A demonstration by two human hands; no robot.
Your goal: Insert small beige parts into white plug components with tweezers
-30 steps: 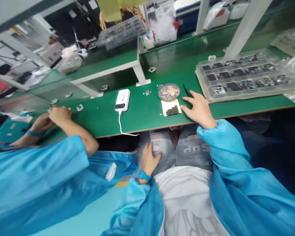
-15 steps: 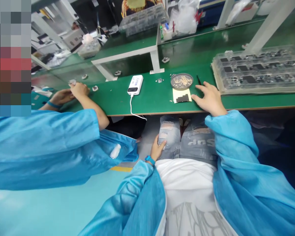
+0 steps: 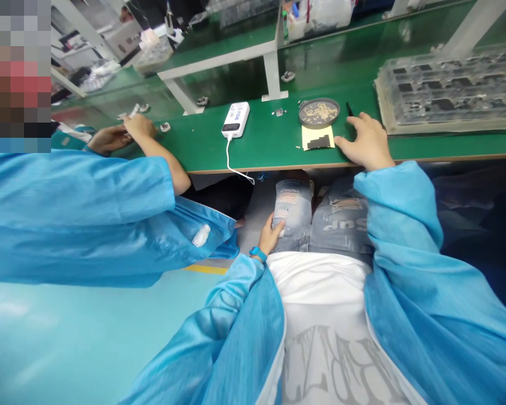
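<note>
My right hand rests on the green bench top, fingers apart and nothing in it. By its fingertips lies a thin black tool, perhaps tweezers, partly hidden. Left of the hand is a round dish of small pale pieces. A yellow paper pad with black strips lies just in front of the dish. Down on my thigh, my left hand lies against the jeans, thumb and fingers apart and holding nothing visible.
Clear plastic trays of parts stand at the right. A white power bank with a white cable lies left of the dish. Shelf legs rise behind. At the left, a co-worker's hands handle a small part.
The view has tilted down, so the bench sits higher in the picture. My right hand stays by the black tool, and my left hand stays on the thigh.
</note>
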